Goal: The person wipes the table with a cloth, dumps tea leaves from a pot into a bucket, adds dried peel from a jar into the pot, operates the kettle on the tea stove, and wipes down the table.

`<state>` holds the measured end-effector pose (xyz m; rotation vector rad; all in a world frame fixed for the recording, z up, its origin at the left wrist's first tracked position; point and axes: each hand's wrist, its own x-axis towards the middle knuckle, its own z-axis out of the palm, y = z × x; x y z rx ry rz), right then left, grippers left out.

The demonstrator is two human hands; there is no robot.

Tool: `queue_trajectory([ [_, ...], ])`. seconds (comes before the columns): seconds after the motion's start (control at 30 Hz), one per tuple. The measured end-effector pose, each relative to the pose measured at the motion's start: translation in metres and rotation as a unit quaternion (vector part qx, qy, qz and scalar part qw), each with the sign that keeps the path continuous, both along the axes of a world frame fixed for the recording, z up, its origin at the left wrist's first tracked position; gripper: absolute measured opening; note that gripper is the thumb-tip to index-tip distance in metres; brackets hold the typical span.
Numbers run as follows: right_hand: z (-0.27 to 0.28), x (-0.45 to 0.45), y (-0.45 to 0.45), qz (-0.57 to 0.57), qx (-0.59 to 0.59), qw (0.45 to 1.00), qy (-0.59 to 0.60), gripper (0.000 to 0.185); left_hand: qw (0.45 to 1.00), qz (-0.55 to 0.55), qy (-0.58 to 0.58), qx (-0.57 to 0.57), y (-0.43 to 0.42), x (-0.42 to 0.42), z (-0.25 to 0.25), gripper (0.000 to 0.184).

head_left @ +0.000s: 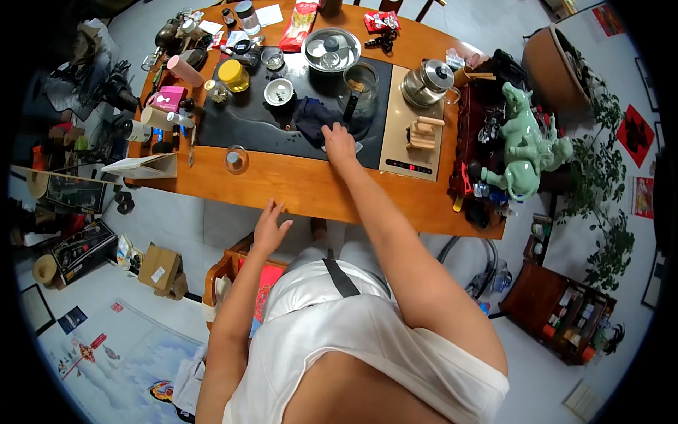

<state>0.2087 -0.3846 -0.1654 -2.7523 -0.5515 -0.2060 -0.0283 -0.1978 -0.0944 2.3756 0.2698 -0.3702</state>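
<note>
My right hand [340, 145] rests at the lower edge of a dark crumpled cloth [315, 119] on the black tray [240, 138]; its fingers are bent against the cloth, and whether they grip it cannot be made out. Just right of the cloth stands a glass pot [365, 104] with a dark handle. A white bowl [279, 92] with dark bits inside is up and to the left. My left hand [270, 227] hangs in front of the table's near edge, fingers apart, holding nothing.
On the right, a glass kettle [426, 83] and a wooden rack [422, 134] stand on the beige hot plate panel. A small glass dish [236, 160] lies near the front edge. A green figurine [526, 141] stands far right; a yellow-lidded jar [234, 75] is upper left.
</note>
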Motion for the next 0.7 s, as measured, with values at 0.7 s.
queue_trajectory([
  [0.7,0.19,-0.134,-0.118,-0.099,0.273,0.95,0.114,0.025,0.932,-0.073,0.032,-0.353,-0.095,0.105,0.029,0.024],
])
